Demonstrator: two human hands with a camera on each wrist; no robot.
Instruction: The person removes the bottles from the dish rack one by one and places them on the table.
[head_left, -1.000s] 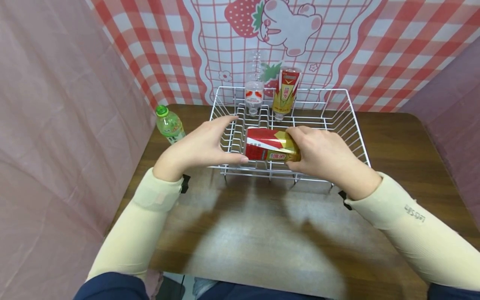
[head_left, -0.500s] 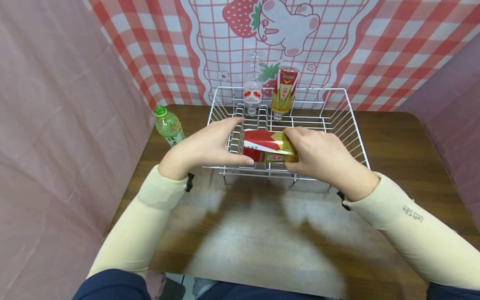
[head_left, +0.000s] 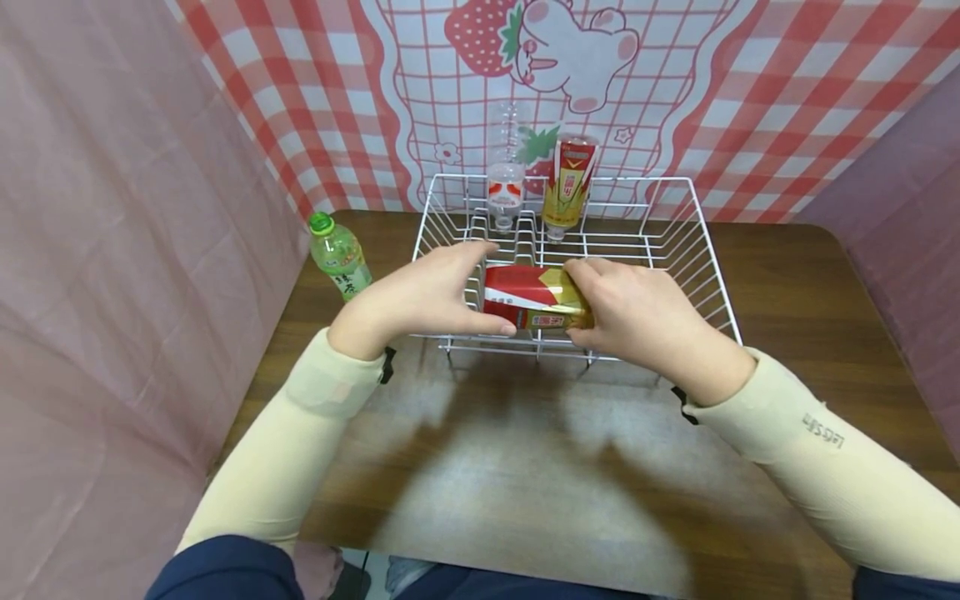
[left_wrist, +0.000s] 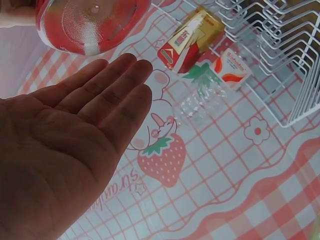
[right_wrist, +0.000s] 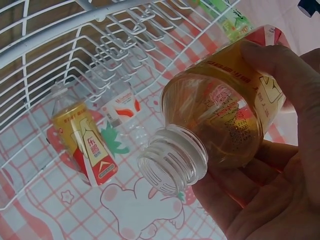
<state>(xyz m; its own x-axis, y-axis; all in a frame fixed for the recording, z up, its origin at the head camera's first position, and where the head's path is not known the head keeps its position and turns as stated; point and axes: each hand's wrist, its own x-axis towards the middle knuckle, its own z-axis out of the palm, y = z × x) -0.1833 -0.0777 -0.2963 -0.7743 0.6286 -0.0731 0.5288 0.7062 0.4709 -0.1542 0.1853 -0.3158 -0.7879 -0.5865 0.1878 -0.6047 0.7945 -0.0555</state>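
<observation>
My right hand (head_left: 607,312) grips a bottle with a red and yellow label (head_left: 528,298), held sideways over the front of a white wire rack (head_left: 675,242). In the right wrist view the bottle (right_wrist: 225,110) has no cap, and its open mouth points at the backdrop. My left hand (head_left: 442,292) is open beside the bottle's base, fingers straight. In the left wrist view, the palm (left_wrist: 75,145) faces the red base (left_wrist: 90,22) with a gap between them. Two bottles stand upside down at the rack's back: a clear one (head_left: 506,187) and a red and yellow one (head_left: 568,187).
A green bottle with a green cap (head_left: 339,254) stands on the brown table (head_left: 525,467) left of the rack. Pink cloth hangs at both sides. A red checked backdrop with a strawberry print (head_left: 525,50) closes the back.
My left hand has moved right, closer to the bottle's base. The bottle and my right hand have shifted slightly left and farther over the rack.
</observation>
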